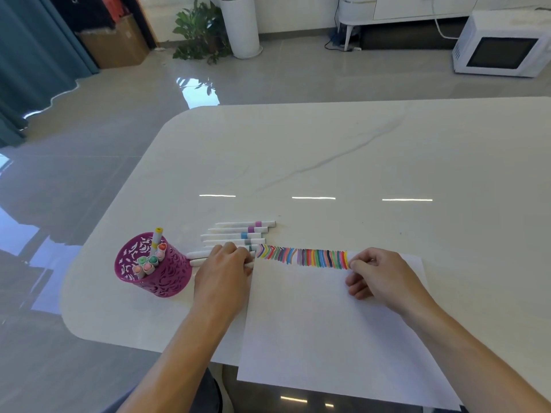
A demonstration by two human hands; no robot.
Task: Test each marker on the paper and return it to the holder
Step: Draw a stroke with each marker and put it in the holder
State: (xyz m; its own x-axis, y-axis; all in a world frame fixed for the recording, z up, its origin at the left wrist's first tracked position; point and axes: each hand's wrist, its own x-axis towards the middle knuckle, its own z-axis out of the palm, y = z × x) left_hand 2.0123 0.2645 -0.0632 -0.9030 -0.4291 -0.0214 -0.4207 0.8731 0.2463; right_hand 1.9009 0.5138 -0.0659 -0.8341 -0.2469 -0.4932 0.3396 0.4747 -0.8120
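Head view: you look down past both your forearms at a white table (328, 150) with a faint grey vein.
Holder: the magenta cut-out holder (170, 283) stands upright near the table's left corner. It is to the left of your left hand and not touching it.
Markers in holder: a cluster of capped markers (148, 261) sits inside, caps up. One yellow-tipped marker (156, 239) stands taller than the others.
Loose markers: a row of loose markers (238, 232) lies side by side on the table just beyond the paper's far left corner, with their coloured bands toward the right.
Paper: the paper (322, 329) lies in front of you, and its near edge overhangs the table.
Strokes: a band of coloured strokes (304, 257) runs along the sheet's far edge and ends in yellow right beside your right hand.
Left hand: your left hand (222, 271) lies palm down at the sheet's left edge. Its fingers are curled over a white marker (193, 262) that sticks out on either side of it.
Right hand: your right hand (380, 274) rests on the sheet with its fingers curled in, thumb and forefinger together at the yellow stroke. You cannot tell whether they pinch anything, because it is hidden.
Background: on the floor beyond are a microwave (501, 46), a potted plant (199, 31), a cardboard box (116, 44) and a teal curtain (32, 55).
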